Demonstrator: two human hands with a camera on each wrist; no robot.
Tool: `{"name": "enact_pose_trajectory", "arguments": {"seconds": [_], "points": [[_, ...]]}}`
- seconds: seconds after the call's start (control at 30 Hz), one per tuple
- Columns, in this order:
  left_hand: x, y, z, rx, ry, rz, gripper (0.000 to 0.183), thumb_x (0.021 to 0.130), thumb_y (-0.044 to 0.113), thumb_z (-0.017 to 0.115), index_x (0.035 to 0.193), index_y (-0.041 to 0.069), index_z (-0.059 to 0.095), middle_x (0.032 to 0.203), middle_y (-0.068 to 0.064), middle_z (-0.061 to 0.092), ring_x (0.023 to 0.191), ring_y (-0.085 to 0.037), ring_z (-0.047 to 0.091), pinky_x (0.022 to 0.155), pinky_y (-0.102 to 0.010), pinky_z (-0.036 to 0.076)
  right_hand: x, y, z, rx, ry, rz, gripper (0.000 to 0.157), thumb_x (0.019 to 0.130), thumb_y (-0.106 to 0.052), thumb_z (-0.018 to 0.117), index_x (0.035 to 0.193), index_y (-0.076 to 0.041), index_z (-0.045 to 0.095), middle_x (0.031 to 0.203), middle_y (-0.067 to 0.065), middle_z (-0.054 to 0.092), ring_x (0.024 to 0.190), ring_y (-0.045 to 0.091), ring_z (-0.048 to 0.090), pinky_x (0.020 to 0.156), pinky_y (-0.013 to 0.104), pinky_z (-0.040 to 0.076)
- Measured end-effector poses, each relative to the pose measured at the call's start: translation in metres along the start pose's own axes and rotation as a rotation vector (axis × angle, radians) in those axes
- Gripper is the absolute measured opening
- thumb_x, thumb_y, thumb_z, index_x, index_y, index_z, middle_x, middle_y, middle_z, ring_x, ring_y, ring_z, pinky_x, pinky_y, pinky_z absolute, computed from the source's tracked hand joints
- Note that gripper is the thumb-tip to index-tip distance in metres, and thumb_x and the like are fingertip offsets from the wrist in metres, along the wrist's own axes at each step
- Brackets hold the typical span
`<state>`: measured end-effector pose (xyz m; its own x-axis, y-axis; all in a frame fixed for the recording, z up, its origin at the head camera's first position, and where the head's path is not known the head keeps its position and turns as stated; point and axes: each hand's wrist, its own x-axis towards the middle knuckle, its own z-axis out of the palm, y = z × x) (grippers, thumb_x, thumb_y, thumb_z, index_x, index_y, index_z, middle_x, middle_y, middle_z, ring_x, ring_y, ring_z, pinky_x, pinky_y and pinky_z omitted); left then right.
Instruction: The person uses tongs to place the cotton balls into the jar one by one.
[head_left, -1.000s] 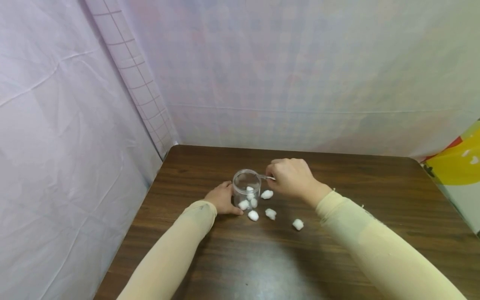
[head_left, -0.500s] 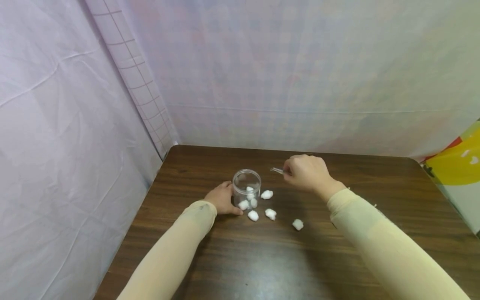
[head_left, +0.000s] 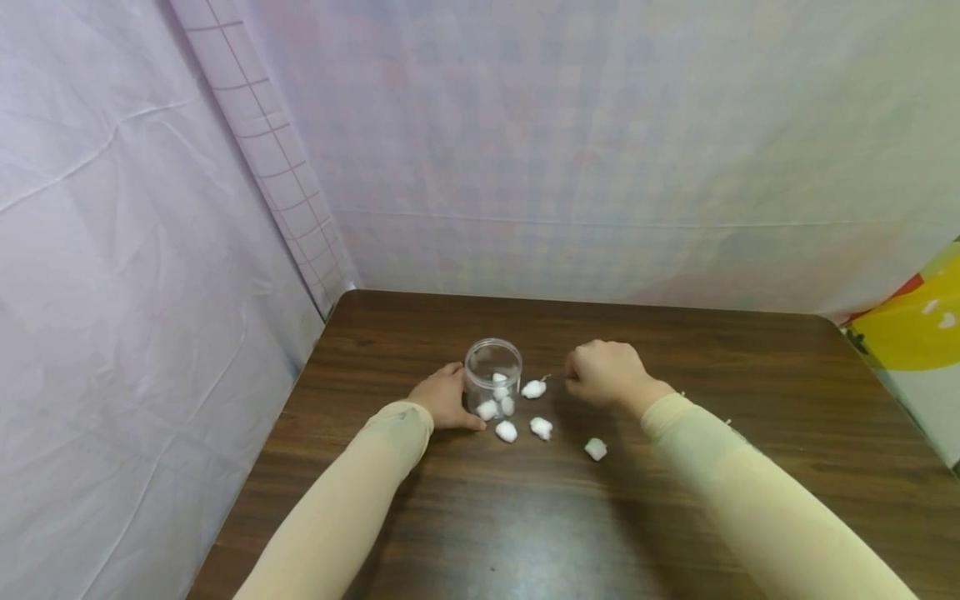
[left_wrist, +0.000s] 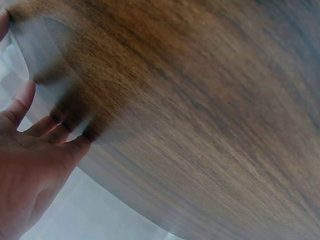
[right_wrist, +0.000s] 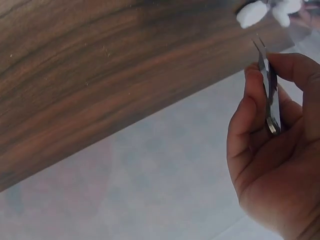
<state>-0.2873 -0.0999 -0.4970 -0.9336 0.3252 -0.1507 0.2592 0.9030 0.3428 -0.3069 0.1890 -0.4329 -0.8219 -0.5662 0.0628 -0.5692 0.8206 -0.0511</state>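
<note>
A clear plastic jar [head_left: 492, 364] stands on the table with several white cotton balls inside. My left hand [head_left: 444, 398] holds it from the left, thumb in front and fingers behind; the left wrist view shows only its edge. My right hand [head_left: 606, 372] pinches metal tweezers [right_wrist: 270, 92] between thumb and fingers. In the right wrist view the tips stand slightly apart with nothing between them, pointing towards a cotton ball [right_wrist: 252, 14]. Outside the jar lie a cotton ball [head_left: 533, 389] right of it, another [head_left: 506, 431] in front, and further ones [head_left: 541, 428] to the right.
The dark wooden table [head_left: 465, 517] ends at a back edge close behind the hands. A pale curtain [head_left: 600, 167] hangs behind it and a white sheet [head_left: 135, 292] on the left. Something yellow [head_left: 911, 329] is at the far right.
My right hand has drawn the tweezers away from the jar's rim to the right, then lowered them near the cotton ball right of the jar. My left hand and the jar have stayed put.
</note>
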Motion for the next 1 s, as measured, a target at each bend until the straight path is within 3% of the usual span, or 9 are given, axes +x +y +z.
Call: {"name": "enact_pose_trajectory", "arguments": {"seconds": [0.17,0.53,1.0], "points": [[-0.001,0.0,-0.001,0.002,-0.001,-0.006,0.099,0.071,0.057,0.084,0.15,0.012,0.044,0.155,-0.015,0.037,0.136,-0.035,0.042,0.11,-0.048,0.037,0.001,-0.006,0.003,0.0,-0.001,-0.015,0.039,0.079,-0.015,0.063,0.053,-0.023,0.034,0.052,-0.008,0.035,0.046,0.01,0.031,0.04,0.028,0.025],[0.0,0.0,-0.001,0.005,-0.006,-0.006,0.1,0.071,0.057,0.084,0.15,0.012,0.043,0.155,-0.015,0.036,0.137,-0.035,0.042,0.11,-0.048,0.037,0.005,-0.014,0.006,-0.021,-0.019,0.0,0.031,0.074,-0.019,0.066,0.053,-0.022,0.044,0.057,-0.005,0.049,0.051,0.018,0.045,0.041,0.039,0.039],[0.0,-0.001,-0.001,-0.005,0.001,0.004,0.1,0.071,0.057,0.083,0.15,0.012,0.043,0.155,-0.017,0.036,0.136,-0.036,0.042,0.109,-0.049,0.037,0.005,-0.014,0.012,-0.028,-0.039,-0.01,0.034,0.073,-0.015,0.066,0.051,-0.022,0.042,0.052,-0.006,0.046,0.048,0.016,0.044,0.04,0.037,0.037]]}}
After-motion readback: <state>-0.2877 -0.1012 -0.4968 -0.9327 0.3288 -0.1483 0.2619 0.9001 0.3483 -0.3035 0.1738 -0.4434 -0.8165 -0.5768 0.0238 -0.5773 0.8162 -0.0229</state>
